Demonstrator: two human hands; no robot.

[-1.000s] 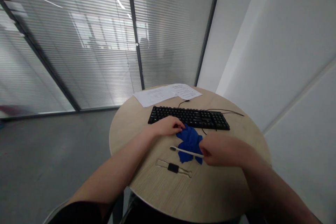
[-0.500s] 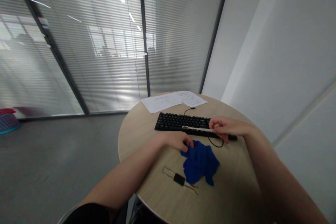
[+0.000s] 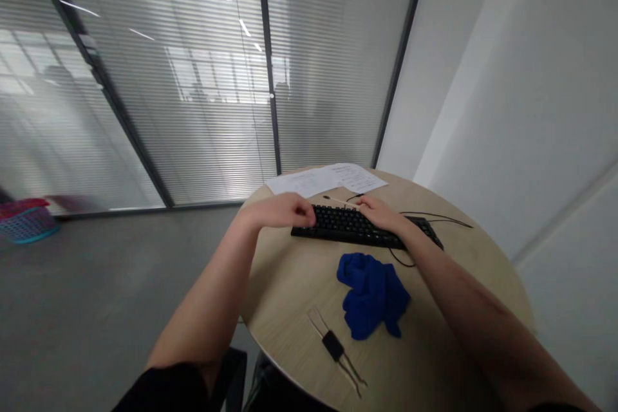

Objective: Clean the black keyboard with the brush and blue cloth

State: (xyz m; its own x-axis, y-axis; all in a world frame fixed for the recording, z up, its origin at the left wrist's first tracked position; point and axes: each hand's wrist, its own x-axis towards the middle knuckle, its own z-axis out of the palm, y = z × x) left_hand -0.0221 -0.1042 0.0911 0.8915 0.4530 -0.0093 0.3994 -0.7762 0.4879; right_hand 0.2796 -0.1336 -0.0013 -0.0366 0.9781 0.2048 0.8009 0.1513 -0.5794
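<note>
My left hand (image 3: 288, 210) is closed at the left end of the black keyboard (image 3: 345, 225); whatever its curled fingers may hold is hidden. Over the keyboard's back edge, my right hand (image 3: 381, 212) pinches a thin, light-coloured stick (image 3: 342, 201) with a dark tip pointing left towards the papers. Nearer to me on the round table lies a crumpled blue cloth (image 3: 371, 296), touched by neither hand. A black binder clip (image 3: 333, 345) with wire handles lies to the cloth's lower left.
White printed papers (image 3: 313, 180) lie at the back of the round wooden table (image 3: 299, 283). A black cable (image 3: 444, 216) runs behind the keyboard's right end. A pink and blue basket (image 3: 29, 225) stands on the floor at the left.
My left hand has let go of the blue cloth and moved up to the keyboard's left end. My right hand has carried the stick back and left. The binder clip has turned.
</note>
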